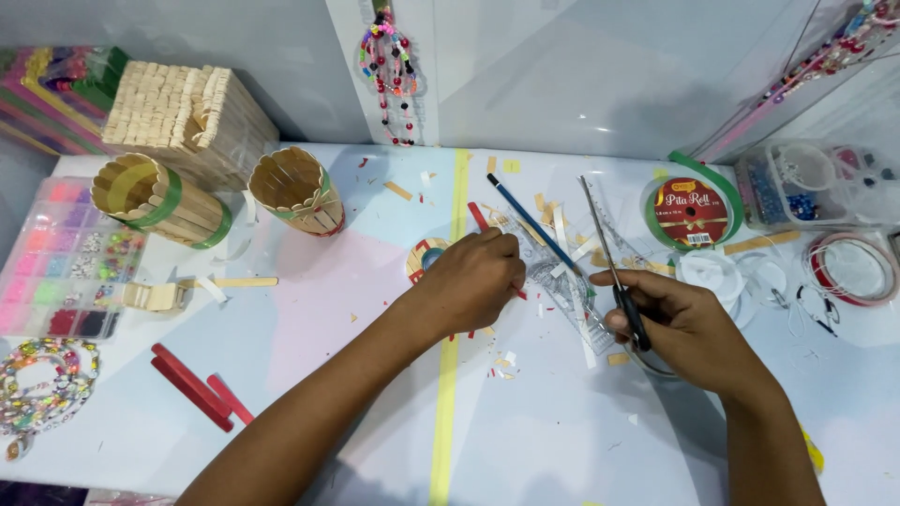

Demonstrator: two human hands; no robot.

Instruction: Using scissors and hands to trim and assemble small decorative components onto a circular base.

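My right hand (689,328) grips a pair of scissors (609,262) by the black handles, blades closed and pointing away from me. My left hand (478,279) rests palm down on the table, fingertips pinching a red stick (479,217) near a clear ruler (561,281). A blue pencil (530,223) lies just beyond the fingers. A small tape roll (424,255) sits partly hidden behind the left hand.
Two cups of wooden sticks (295,190) (159,199) and a stick box (187,117) stand at the back left. A bead organiser (66,258) lies left, red sticks (197,386) near the front. A green ribbon roll (692,211), bead tray (806,183) and red tape ring (853,267) sit right.
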